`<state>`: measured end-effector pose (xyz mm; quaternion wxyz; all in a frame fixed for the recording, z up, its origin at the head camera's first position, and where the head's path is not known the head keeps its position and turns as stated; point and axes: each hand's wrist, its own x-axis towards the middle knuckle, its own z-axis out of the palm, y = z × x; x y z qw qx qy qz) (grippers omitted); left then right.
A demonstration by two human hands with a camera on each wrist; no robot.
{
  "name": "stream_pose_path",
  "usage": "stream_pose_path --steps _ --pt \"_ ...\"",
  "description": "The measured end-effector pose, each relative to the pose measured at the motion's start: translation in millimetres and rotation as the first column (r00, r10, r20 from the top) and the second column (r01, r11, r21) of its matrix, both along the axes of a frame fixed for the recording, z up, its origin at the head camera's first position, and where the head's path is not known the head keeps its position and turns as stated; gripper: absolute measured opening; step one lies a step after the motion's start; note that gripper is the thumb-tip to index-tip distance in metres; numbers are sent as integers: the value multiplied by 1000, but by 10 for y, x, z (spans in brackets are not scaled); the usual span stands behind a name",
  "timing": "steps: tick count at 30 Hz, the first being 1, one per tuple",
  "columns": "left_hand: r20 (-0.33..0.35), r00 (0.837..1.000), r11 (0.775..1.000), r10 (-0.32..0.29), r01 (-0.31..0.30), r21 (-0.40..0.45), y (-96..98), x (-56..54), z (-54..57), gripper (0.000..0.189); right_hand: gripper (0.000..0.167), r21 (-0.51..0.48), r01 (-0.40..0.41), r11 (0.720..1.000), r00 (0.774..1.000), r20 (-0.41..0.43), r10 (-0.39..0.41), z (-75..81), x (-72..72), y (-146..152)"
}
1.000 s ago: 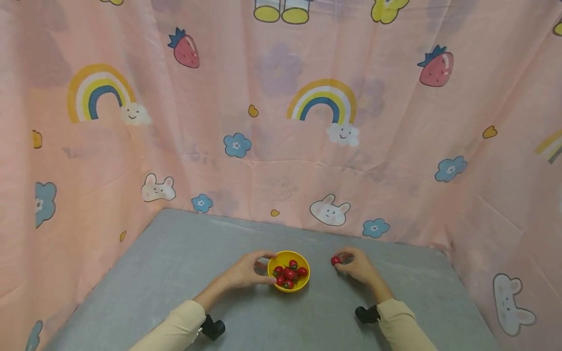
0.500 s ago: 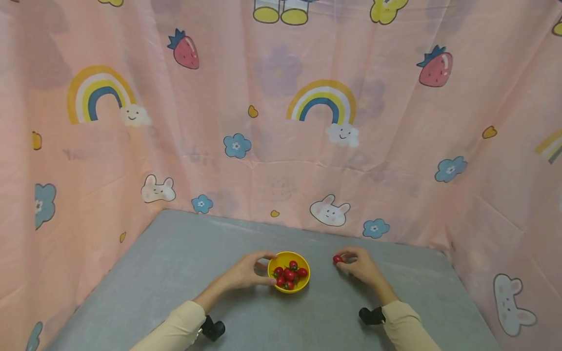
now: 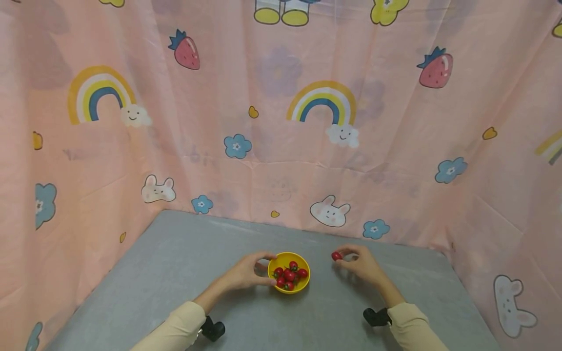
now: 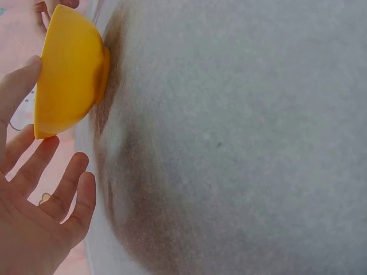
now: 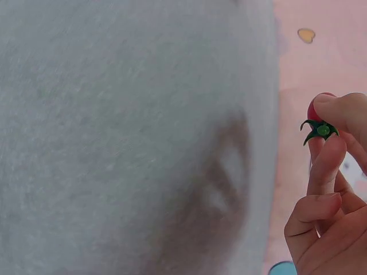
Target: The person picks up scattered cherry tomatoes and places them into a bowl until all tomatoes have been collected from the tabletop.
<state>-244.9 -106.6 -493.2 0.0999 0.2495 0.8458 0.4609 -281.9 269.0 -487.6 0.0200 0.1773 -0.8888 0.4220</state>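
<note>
A yellow bowl (image 3: 288,290) with several red cherry tomatoes (image 3: 289,274) in it stands upright on the grey table. My left hand (image 3: 244,271) grips the bowl's left side, thumb on one side of the rim and fingertips on the other. In the left wrist view the bowl (image 4: 71,69) shows its smooth outer wall, and the other fingers spread below it. To the right of the bowl, my right hand (image 3: 361,265) pinches one cherry tomato (image 3: 336,256) between thumb and fingers, above the table. Its green leafy top (image 5: 322,130) shows in the right wrist view.
The grey tabletop (image 3: 210,239) reaches back to a pink printed curtain (image 3: 263,185), which hangs behind it and on both sides. A black wrist mount (image 3: 212,328) sits at the left cuff, and another black mount (image 3: 376,317) at the right cuff.
The right wrist has shifted slightly to the right, and the pinched cherry tomato has tilted and risen a little in the head view. The left hand and the bowl have stayed put.
</note>
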Motion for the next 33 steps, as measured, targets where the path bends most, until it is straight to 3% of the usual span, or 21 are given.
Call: stream_pose_path --steps 14,21,33 --pt "-1 1000 1000 0 0 1 4 -4 1 62 22 -15 -53 999 997 55 53 273 51 -373" --pt "2 1000 1000 -1 1 -4 10 -1 13 63 23 -45 -156 987 988 13 157 319 25 -540" --pt "2 1000 1000 -3 3 -5 17 -5 11 63 22 -51 -227 972 973 20 228 345 17 -819"
